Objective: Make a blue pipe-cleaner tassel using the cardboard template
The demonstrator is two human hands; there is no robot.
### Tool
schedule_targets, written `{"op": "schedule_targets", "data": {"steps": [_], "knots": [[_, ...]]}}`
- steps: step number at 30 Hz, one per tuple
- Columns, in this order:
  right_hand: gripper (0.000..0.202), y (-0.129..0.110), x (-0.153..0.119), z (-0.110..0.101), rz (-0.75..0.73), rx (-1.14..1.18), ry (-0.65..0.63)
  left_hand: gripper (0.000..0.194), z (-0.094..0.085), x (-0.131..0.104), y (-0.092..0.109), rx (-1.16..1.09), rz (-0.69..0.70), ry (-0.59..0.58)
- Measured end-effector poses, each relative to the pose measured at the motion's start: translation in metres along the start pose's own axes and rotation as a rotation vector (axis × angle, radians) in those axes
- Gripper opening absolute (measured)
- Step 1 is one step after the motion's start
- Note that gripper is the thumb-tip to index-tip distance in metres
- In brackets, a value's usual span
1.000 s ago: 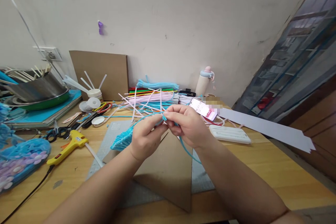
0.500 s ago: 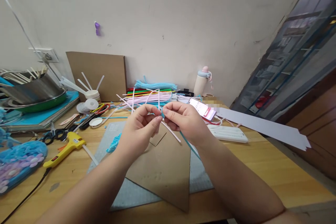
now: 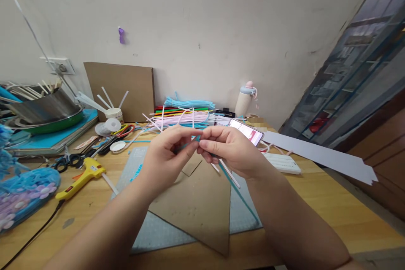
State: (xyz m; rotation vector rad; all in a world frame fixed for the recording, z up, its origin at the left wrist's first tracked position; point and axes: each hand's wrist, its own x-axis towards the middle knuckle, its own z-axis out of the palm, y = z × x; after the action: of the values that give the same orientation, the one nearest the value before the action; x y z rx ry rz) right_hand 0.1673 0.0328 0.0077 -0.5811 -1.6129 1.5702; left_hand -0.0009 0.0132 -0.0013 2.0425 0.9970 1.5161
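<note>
My left hand (image 3: 172, 154) and my right hand (image 3: 224, 147) meet fingertip to fingertip above a brown cardboard sheet (image 3: 199, 202). Both pinch a thin blue pipe cleaner (image 3: 238, 192), whose long tail runs from under my right hand down to the right over the grey cutting mat (image 3: 242, 211). The part between the fingertips is small and mostly hidden. A coiled blue piece (image 3: 136, 173) lies on the mat, partly behind my left wrist. White strips show beneath my right hand.
A yellow glue gun (image 3: 80, 179), black scissors (image 3: 67, 160) and a pot (image 3: 47, 105) with sticks are at the left. Coloured pipe cleaners (image 3: 180, 118) lie behind my hands. A phone (image 3: 245, 131), white bottle (image 3: 245, 100) and white power strip (image 3: 283, 163) are at the right.
My fingertips have come closer together, with the left fingers now over the pinched blue part. More of the blue tail shows at the right. The view has shifted slightly.
</note>
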Motion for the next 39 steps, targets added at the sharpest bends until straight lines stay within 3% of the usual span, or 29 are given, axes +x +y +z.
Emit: {"op": "schedule_targets", "data": {"steps": [3,10,16,30,35,39], "knots": [[0.016,0.000,0.000,-0.002,0.002,-0.018,-0.005,0.017,-0.004,0.002,0.002,0.218,0.153,-0.004],[0.020,-0.002,0.000,-0.002,0.039,-0.166,0.003,0.026,-0.008,0.002,0.005,0.361,0.276,-0.046],[0.024,-0.005,-0.003,-0.002,0.055,-0.425,-0.024,0.037,-0.017,0.001,0.002,0.424,0.312,-0.304],[0.023,-0.006,-0.003,-0.001,0.107,-0.602,-0.014,0.015,-0.023,-0.003,0.003,0.839,0.354,-0.332],[0.017,-0.005,-0.003,-0.002,0.149,-0.539,-0.022,0.013,-0.026,-0.003,0.002,0.861,0.396,-0.312],[0.012,-0.001,0.001,-0.005,0.214,-0.259,-0.125,0.013,-0.028,-0.002,0.004,0.839,0.444,-0.297]]}}
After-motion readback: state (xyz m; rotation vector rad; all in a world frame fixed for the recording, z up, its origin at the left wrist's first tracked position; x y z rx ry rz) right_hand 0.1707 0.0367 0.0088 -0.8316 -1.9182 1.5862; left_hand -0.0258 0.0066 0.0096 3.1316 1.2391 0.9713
